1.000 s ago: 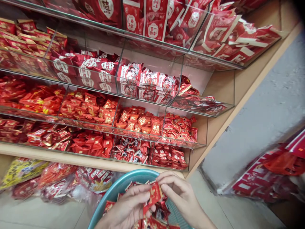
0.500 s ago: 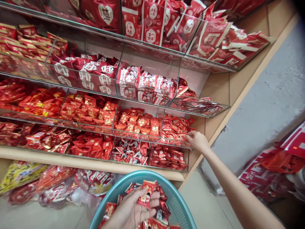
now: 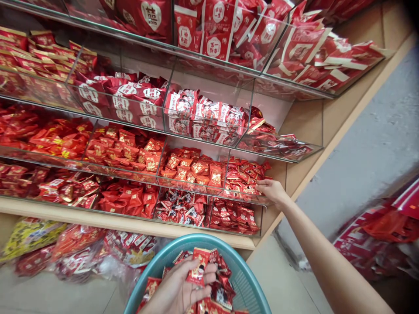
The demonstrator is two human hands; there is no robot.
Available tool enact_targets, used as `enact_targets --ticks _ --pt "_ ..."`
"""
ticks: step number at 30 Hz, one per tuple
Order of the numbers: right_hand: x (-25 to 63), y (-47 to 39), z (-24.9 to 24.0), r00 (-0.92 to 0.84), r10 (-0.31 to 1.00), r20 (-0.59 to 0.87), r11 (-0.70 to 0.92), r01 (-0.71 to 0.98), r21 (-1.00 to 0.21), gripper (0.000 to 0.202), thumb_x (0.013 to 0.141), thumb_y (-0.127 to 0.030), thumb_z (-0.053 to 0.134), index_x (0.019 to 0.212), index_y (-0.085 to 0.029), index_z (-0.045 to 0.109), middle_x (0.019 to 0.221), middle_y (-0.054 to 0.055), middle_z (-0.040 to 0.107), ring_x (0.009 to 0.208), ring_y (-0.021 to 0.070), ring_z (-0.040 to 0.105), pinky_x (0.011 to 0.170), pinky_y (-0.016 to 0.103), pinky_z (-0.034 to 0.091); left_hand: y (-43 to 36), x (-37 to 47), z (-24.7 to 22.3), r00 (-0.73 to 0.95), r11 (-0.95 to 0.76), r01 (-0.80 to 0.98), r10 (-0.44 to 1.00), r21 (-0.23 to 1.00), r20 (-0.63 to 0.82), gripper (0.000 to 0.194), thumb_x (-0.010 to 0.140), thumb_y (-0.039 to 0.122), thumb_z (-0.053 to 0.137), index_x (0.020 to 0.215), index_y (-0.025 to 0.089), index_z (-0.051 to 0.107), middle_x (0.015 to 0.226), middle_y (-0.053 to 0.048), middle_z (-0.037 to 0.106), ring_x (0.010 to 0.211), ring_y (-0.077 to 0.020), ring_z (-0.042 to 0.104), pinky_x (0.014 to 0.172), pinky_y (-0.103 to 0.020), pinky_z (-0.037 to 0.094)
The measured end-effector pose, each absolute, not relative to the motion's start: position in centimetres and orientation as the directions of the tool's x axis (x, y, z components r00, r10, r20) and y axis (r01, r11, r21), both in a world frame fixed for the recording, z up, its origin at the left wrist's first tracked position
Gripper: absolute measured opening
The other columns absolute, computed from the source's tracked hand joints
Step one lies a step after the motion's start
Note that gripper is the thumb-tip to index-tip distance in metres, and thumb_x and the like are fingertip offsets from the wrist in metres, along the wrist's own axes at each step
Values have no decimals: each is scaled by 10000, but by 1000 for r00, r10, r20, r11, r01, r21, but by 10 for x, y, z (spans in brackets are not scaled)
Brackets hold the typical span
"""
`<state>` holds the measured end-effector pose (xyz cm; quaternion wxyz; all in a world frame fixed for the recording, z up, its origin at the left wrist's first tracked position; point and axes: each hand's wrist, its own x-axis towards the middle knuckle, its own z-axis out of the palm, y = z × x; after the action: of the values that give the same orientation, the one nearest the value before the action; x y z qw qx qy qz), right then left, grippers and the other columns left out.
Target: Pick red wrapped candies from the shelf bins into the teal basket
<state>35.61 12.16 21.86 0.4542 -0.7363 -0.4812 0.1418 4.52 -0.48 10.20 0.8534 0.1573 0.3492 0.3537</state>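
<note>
So the wooden shelf unit (image 3: 131, 221) is the biggest thing here, spreading out beyond both hands, with its top and left end cut off by the frame. Below and around the left hand is a teal basket (image 3: 196, 238), its near side lost past the bottom edge. Over to the left of that hand there's a heap of see-through bags (image 3: 126, 246) on the floor, pretty blurry. Right hand (image 3: 273, 190) is up at the end compartment, fingers bunched close together, tips right by the small red packets (image 3: 242, 172) in there. Honestly can't tell if it's pinching one or even touching, the fingertips are too hard to make out. Left hand (image 3: 185, 285) is palm up over the basket, fingers a bit spread and loosely curled, thumb over a red packet (image 3: 198, 264) that rests against the fingers, so its lower back is hidden. More packets (image 3: 222, 294) lie in the basket under and just right of that hand, partly covered by it. Print's too small to read.
</note>
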Motion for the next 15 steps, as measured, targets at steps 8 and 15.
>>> enact_targets --ticks 8,15 --pt "341 108 235 445 847 292 35 501 -865 212 627 -253 653 805 -137 666 557 -19 578 416 68 433 403 206 405 -3 45 95 527 678 -515 733 523 -431 384 806 248 629 1115 67 493 1178 -201 603 1070 -298 590 884 -368 498" --pt "312 61 247 402 715 572 310 552 -774 326 682 -377 642 934 -171 652 704 12 608 533 102 508 509 239 450 0 44 94 540 620 -645 784 446 -307 386 866 359 533 1169 122 501 1253 -145 562 1137 -288 543 978 -425 427"
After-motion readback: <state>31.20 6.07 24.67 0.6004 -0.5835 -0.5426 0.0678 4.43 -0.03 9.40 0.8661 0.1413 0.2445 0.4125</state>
